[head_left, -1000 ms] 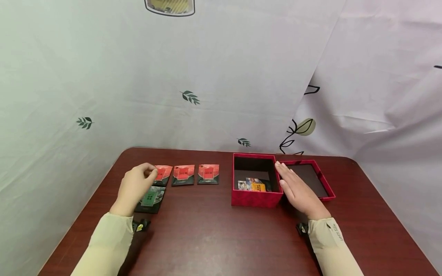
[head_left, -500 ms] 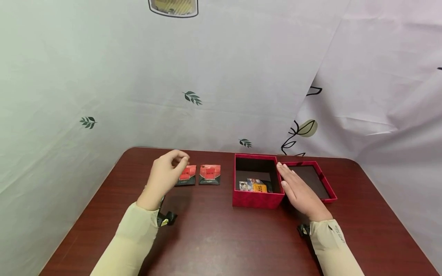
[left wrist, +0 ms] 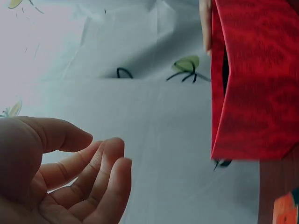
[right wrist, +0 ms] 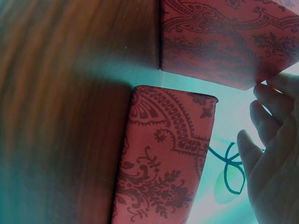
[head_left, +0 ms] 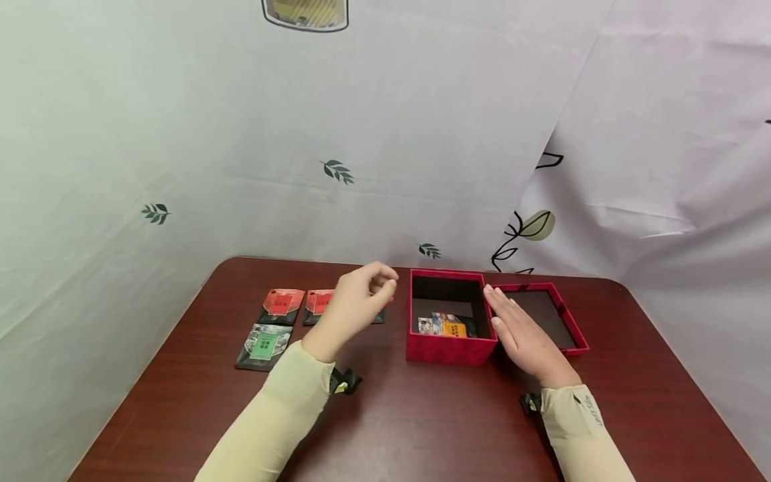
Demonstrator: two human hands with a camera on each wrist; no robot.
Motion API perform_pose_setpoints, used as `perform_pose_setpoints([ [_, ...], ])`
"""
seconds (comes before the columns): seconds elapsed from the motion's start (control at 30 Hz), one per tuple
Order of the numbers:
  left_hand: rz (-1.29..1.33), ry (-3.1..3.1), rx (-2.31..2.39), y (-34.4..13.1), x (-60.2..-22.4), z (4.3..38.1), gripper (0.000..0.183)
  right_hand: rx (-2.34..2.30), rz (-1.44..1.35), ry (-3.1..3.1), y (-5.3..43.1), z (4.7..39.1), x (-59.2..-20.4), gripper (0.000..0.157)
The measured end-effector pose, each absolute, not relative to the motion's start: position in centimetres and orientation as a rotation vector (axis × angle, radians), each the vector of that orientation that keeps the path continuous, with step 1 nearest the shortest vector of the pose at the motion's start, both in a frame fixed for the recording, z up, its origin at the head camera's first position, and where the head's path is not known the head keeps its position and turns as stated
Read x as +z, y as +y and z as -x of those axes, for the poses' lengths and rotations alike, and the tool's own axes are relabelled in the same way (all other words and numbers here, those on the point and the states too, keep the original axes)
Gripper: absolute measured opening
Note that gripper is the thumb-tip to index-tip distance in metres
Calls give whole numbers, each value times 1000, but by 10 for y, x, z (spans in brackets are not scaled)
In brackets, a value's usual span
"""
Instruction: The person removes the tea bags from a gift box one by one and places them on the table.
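Note:
My left hand point(head_left: 355, 301) is raised above the table beside the red box point(head_left: 448, 351). Its fingers point(left wrist: 107, 175) are loosely bent, apart from the thumb, and hold nothing. Beneath and behind it the rightmost red sachet point(head_left: 378, 316) is mostly hidden. Further left lie a partly covered red sachet point(head_left: 316, 306), another red sachet point(head_left: 281, 305) and, in front, a green sachet point(head_left: 264, 345). With fingers extended, my right hand point(head_left: 527, 338) touches the box's right rim. Inside the box, several colourful packets point(head_left: 453, 329) lie near the front wall.
To the right of the box lies its red lid point(head_left: 567, 314), dark inside face up, partly behind my right hand. A brown wooden table point(head_left: 415, 422) carries everything. Behind its back edge hangs a pale cloth point(head_left: 385, 134) with leaf prints.
My left hand has moved right, from over the leftmost sachets to near the box, uncovering the left red sachet and the green one. My right hand stays at the box rim.

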State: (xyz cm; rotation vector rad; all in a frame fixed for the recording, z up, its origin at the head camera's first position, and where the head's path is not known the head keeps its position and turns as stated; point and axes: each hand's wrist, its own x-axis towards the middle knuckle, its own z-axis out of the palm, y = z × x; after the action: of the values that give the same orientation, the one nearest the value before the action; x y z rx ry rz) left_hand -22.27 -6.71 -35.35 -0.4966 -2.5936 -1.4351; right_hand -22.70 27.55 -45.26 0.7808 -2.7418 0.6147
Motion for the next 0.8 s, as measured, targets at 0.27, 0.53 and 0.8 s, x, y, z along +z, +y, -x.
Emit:
perform_pose_setpoints([
  [0.27, 628, -2704, -1550, -34, -367, 237, 15, 619, -765, -2751, 276, 226, -454, 59],
  [0.53, 661, -2830, -1579, -5, -372, 246, 31, 611, -761, -2753, 276, 226, -453, 59],
  [0.8, 611, -2960, -1551, 11, -386, 255, 49, 619, -767, -2746, 275, 227, -453, 58],
])
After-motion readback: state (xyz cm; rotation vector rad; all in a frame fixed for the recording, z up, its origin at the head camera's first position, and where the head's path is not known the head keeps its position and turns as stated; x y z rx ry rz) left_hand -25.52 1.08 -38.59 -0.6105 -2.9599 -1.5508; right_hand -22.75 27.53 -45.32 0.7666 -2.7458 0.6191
